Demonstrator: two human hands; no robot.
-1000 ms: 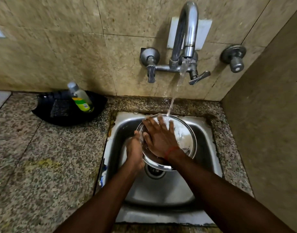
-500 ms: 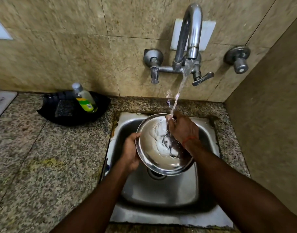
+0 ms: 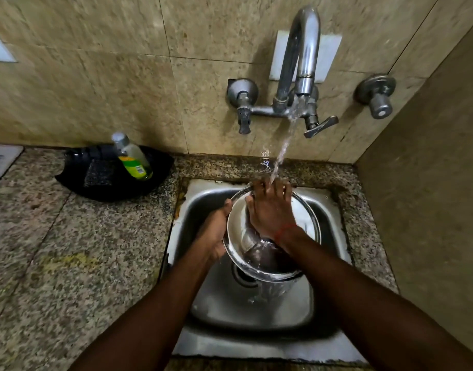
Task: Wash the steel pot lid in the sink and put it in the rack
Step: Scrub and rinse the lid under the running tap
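Observation:
The round steel pot lid (image 3: 236, 234) is held tilted over the steel sink (image 3: 256, 314), its inner face towards me. My left hand (image 3: 213, 231) grips the lid's left rim. My right hand (image 3: 270, 210) lies flat on the lid's inner face, fingers spread up to the far rim, where the water stream (image 3: 283, 145) from the tap (image 3: 302, 54) strikes them. Water runs off the lid's lower edge into the basin. No rack is in view.
A black tray (image 3: 101, 188) on the granite counter (image 3: 56, 263) at the left holds a dish-soap bottle (image 3: 132, 159) and a scrub pad (image 3: 99, 172). Tiled walls close in behind and to the right. A second wall valve (image 3: 377, 97) sits right of the tap.
My right hand slid from the lid's right side to its middle, with fingers spread on the far rim. The white soap film seen on the lid has gone.

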